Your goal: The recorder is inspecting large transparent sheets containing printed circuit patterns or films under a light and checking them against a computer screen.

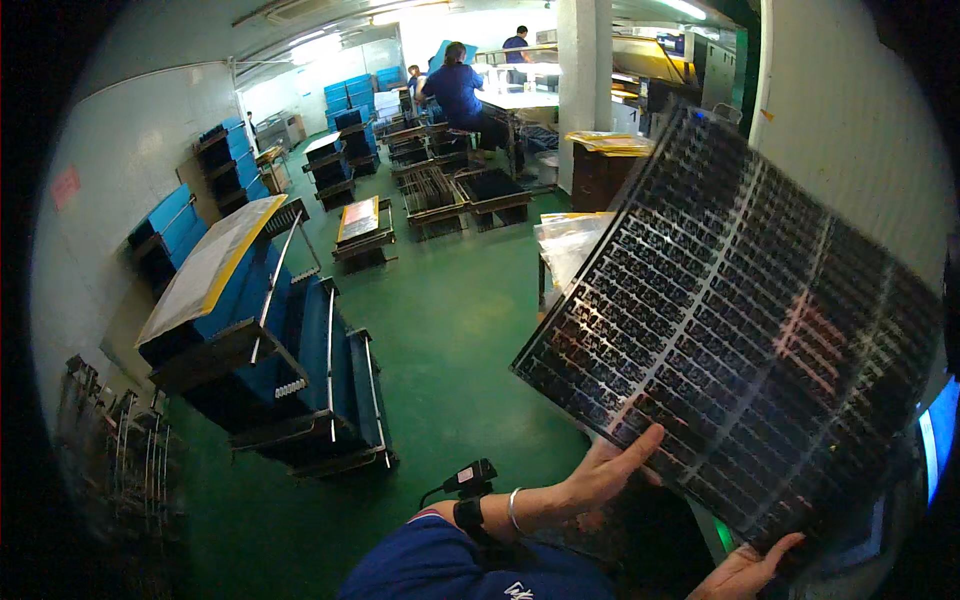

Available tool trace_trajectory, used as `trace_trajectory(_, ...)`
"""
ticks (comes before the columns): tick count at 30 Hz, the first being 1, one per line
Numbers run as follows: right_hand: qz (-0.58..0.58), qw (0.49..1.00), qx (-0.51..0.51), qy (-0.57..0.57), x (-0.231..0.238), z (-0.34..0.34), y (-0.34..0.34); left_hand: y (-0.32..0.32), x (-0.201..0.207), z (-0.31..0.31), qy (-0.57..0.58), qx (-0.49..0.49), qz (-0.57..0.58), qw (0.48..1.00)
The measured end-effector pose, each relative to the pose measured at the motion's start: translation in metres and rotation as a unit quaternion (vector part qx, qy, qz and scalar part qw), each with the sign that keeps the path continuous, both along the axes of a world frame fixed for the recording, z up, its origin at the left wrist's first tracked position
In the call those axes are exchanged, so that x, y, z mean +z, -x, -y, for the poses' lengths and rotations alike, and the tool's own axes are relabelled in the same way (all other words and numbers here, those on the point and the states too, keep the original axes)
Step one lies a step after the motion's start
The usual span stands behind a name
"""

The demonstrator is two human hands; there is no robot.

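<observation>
A large dark circuit board panel (pixel 690 310), covered with rows of small repeating patterns, is held up and tilted on the right side of the head view. My left hand (pixel 610 470) grips its lower left edge, the thumb lying over the front face and the other fingers mostly behind it. At the bottom corner my right hand (pixel 750 572) pinches the edge, with its thumb in front. Pale light lines run across the panel, and a pinkish reflection shows on its right half. A bracelet and a dark strap circle my left wrist.
Black racks with blue panels (pixel 350 370) are stacked at left, a yellow-edged sheet (pixel 215 265) on top. Low racks (pixel 430 195) stand on the green floor (pixel 430 310). A person in blue (pixel 455 90) sits at a lit bench. A lit screen (pixel 940 430) is at right.
</observation>
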State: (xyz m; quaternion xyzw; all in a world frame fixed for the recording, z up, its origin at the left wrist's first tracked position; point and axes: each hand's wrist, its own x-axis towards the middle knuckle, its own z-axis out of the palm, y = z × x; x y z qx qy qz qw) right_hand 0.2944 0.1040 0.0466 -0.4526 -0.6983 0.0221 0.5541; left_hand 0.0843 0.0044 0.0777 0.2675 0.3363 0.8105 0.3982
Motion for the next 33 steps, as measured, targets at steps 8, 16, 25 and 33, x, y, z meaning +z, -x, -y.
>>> trace_trajectory(8, -0.201, 0.892, 0.254, 0.315, -0.028, 0.06, -0.021, 0.044, -0.046, 0.023, 0.233, 0.068, -0.02, 0.97)
trace_trajectory(16, 0.025, 0.964, 0.244, 0.107, -0.052, 0.025, -0.067, 0.063, -0.057, 0.011, 0.263, 0.076, -0.072, 0.959)
trace_trajectory(25, -0.424, 0.728, 0.235, 0.485, 0.001, 0.02, -0.04, 0.066, -0.056, 0.013, 0.244, 0.081, -0.032, 0.966)
trace_trajectory(33, -0.428, 0.73, 0.227, 0.482, -0.003, 0.024, -0.045, 0.059, -0.058, 0.025, 0.264, 0.061, 0.007, 0.963)
